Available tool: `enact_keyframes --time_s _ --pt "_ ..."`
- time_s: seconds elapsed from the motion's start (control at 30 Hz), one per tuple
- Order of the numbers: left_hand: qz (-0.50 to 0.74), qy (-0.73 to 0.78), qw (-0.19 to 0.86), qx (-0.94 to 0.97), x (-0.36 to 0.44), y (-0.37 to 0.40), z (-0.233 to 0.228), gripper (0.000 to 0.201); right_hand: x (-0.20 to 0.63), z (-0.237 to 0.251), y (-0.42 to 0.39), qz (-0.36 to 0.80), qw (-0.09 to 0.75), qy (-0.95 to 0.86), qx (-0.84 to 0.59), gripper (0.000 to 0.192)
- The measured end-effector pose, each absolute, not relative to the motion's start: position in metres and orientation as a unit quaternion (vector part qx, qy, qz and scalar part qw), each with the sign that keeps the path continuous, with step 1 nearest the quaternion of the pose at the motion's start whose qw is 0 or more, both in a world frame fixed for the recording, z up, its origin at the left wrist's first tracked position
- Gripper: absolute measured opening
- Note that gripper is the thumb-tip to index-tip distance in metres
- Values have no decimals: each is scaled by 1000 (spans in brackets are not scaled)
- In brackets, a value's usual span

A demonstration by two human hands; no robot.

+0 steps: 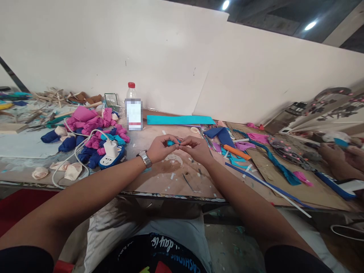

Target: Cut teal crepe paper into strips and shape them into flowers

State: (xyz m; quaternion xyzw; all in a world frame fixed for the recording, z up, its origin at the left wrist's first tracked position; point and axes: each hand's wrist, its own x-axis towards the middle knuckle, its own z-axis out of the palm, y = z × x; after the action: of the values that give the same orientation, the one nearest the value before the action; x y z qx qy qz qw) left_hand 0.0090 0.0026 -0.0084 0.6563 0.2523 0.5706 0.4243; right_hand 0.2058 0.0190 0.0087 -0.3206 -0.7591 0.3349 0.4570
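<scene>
Over the middle of the table, my left hand (162, 148) and my right hand (196, 149) meet at the fingertips. Between them is a small turquoise piece of crumpled material (171, 143), partly hidden by my fingers. The left fingers are closed round it. My right thumb and forefinger pinch at its right end, where a thin dark bit shows. A flat turquoise strip (180, 120) lies behind my hands by the wall. Pink crumpled pieces (82, 119) and dark blue ones (68, 144) are heaped left of my left hand.
A bottle with a red cap (131, 85) stands behind a blurred upright panel (134, 115). A white-corded power strip (112, 157) sits left. Right are an orange utility knife (236, 151), fabric scraps, cardboard (264, 167) and a white stick (284, 199). Another person's hands (338, 159) work at far right.
</scene>
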Motion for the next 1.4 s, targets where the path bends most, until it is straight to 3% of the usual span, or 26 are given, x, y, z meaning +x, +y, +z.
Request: enact_keyframes --time_s 0.37,0.8,1.4 --pt "575 237 440 648 10 3 -8 20 208 9 20 368 452 -739 -338 30" --pt "556 325 417 641 10 3 -10 26 202 10 16 410 440 -732 -322 44" --pt "536 344 415 650 12 4 -17 33 202 5 18 304 419 -755 -403 24"
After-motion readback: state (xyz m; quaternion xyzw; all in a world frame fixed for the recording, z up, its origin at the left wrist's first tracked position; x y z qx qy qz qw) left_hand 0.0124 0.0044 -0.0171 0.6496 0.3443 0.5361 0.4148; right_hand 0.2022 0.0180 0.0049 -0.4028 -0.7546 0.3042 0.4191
